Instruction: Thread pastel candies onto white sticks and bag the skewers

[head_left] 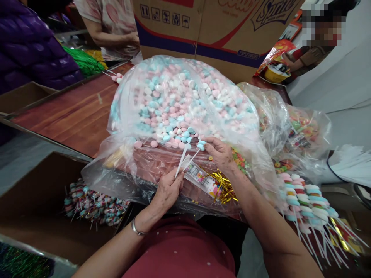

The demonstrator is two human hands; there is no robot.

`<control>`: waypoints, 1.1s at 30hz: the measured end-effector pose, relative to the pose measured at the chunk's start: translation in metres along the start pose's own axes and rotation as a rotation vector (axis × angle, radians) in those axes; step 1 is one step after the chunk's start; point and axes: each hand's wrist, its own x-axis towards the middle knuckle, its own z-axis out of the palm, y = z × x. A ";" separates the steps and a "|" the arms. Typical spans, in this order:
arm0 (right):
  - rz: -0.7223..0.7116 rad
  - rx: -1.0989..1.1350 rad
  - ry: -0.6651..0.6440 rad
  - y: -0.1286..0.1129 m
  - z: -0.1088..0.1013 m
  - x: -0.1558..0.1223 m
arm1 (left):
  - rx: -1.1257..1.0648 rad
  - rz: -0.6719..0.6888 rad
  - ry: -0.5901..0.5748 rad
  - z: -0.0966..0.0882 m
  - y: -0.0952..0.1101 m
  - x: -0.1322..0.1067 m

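Observation:
Closed around the lower ends of white lollipop sticks (pixel 181 161) is my left hand (pixel 166 189). My right hand (pixel 218 153) pinches blue candy (pixel 201 145) at the tip of one stick; whether the stick has pierced it I cannot tell. Another stick's upper end lies in front of loose candies. Just beyond both hands, a big clear plastic bag (pixel 127 112) spills pink, white and blue candies (pixel 174 133) from its mouth. Below my right hand lie gold twist ties (pixel 224 188) and a printed label card (pixel 198 177).
Finished candy skewers (pixel 308 200) lie at the right, near bags of gummy rings (pixel 304 123). An open carton (pixel 31 200) at the lower left holds more skewers. A large cardboard box (pixel 199 34) stands behind the bag. Two other people are beyond the table (pixel 72 112).

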 end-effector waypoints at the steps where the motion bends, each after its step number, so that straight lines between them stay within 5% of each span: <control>1: -0.036 -0.052 0.005 -0.001 -0.001 -0.001 | -0.001 0.001 -0.001 0.000 0.001 0.000; 9: -0.224 -0.334 0.010 0.008 -0.002 -0.006 | 0.007 0.003 0.001 0.000 0.000 -0.001; 17: -0.165 -0.218 0.024 0.016 0.001 -0.005 | 0.021 0.014 0.028 0.000 -0.003 -0.003; 24: -0.241 -0.366 0.028 0.016 0.009 -0.013 | 0.043 0.010 0.037 0.000 -0.004 -0.004; 33: -0.414 -0.634 -0.096 0.011 0.019 -0.022 | 0.065 0.005 0.049 -0.002 -0.004 -0.006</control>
